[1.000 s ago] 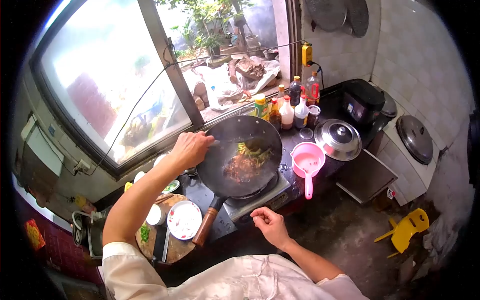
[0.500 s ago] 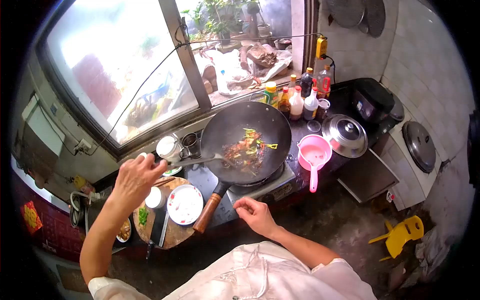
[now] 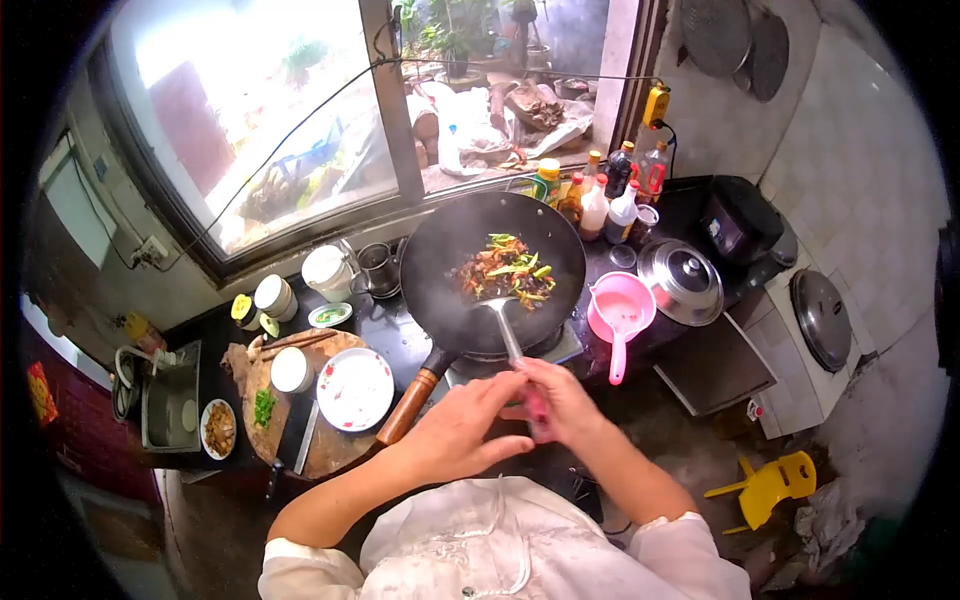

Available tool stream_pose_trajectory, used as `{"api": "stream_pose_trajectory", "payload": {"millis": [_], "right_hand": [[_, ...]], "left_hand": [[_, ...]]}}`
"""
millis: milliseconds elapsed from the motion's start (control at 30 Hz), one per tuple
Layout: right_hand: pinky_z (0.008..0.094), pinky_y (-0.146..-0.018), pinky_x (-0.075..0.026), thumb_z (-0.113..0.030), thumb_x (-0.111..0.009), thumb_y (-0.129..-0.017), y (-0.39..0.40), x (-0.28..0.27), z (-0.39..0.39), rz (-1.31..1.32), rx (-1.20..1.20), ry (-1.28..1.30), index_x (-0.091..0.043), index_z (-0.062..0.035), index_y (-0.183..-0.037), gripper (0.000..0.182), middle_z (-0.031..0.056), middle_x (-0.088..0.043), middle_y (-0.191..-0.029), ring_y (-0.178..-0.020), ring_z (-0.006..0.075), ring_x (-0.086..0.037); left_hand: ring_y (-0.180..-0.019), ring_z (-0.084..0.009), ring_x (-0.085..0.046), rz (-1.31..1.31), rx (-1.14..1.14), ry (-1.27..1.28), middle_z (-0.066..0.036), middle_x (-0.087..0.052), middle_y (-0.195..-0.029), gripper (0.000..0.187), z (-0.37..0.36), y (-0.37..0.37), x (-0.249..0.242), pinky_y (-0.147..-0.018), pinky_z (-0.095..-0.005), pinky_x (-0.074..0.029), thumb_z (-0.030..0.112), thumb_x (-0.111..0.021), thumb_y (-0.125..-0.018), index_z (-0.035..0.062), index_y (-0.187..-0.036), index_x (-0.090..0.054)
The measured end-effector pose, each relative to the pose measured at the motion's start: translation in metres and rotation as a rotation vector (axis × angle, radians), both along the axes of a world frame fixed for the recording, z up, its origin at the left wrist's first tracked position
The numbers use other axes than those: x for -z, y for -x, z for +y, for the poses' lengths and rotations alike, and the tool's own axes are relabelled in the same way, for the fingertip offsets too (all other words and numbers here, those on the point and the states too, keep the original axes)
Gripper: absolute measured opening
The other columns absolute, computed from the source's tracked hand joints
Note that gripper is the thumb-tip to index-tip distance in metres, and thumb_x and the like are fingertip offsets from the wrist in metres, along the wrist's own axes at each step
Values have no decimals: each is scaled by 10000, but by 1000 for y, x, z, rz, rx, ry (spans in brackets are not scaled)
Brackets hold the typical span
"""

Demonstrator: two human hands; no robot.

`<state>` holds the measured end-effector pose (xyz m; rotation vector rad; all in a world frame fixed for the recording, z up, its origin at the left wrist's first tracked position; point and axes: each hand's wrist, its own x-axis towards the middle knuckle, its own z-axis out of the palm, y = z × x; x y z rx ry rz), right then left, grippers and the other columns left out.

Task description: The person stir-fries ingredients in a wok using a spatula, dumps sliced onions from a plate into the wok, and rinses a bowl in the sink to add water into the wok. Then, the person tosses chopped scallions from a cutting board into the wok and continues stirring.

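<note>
A metal spatula [image 3: 507, 332] dips its blade into the stir-fried food [image 3: 515, 268] in a black wok [image 3: 435, 285]. My right hand [image 3: 562, 398] is closed around its reddish handle. Beside it, my left hand [image 3: 455, 425] has its thumb spread from its fingers, with the fingertips at or touching the right hand; nothing shows in its grasp. The wok's wooden handle [image 3: 410, 405] points toward me, just left of the left hand. Steam rises from the wok, which sits on a stove [image 3: 570, 345].
On the left, a round cutting board [image 3: 335, 455] bears a knife [image 3: 297, 430], a white plate [image 3: 355, 390], a cup and chopped greens. Bottles [image 3: 594, 207] stand behind the wok. To its right are a pink ladle [image 3: 622, 305] and a metal lid [image 3: 682, 285].
The spatula has passed from my left hand to my right. My left hand has come down and right, off the handle. The food is gathered more toward the wok's middle.
</note>
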<state>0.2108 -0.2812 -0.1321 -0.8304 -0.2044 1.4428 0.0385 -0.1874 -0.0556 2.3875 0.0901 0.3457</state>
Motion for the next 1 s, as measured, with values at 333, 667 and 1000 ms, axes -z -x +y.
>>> {"api": "stream_pose_trajectory", "payload": {"millis": [333, 667, 1000], "right_hand": [[512, -629, -518, -141, -645, -854, -80, -51, -43, -2420, -280, 487, -550, -80, -1133, 300, 190, -624, -860, -763, 398, -657], [476, -694, -522, -99, -649, -811, -86, -137, -40, -2608, -376, 596, -602, -18, -799, 94, 190, -639, -827, -765, 381, -648], [394, -704, -492, -337, -692, -866, -137, -137, 30, -2986, -111, 545, -644, -113, -916, 235, 73, -700, -825, -812, 227, -688]], "left_hand": [[-1044, -380, -576, 64, -397, -235, -198, -538, -1317, 550, 35, 88, 71, -910, -457, -477, 51, -709, -774, 30, -1296, -535], [-963, -378, -590, -35, -498, -283, -219, -506, -1359, 571, 32, 87, 101, -833, -447, -528, -70, -625, -739, 39, -1292, -540], [-1002, -388, -596, -12, -516, -215, -214, -529, -1352, 507, 31, 91, 100, -882, -451, -514, -48, -630, -777, 57, -1269, -568]]}}
